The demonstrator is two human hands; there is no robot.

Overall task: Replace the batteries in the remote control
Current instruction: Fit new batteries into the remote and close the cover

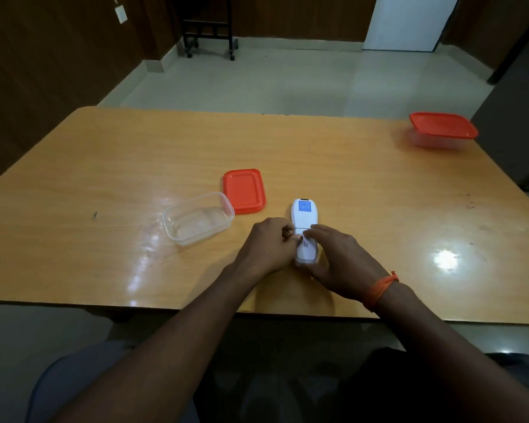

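Observation:
A white remote control lies face down on the wooden table, its back up, with a blue label near its far end. My left hand grips its left side, thumb and fingers at the seam of the battery cover. From the right, my right hand holds the near half, fingers resting on the cover. The cover looks seated on the body. No batteries show.
An open clear plastic box stands left of the remote, its orange lid lying flat behind it. A second clear box with an orange lid on sits at the table's far right corner. The table's near edge is just below my wrists.

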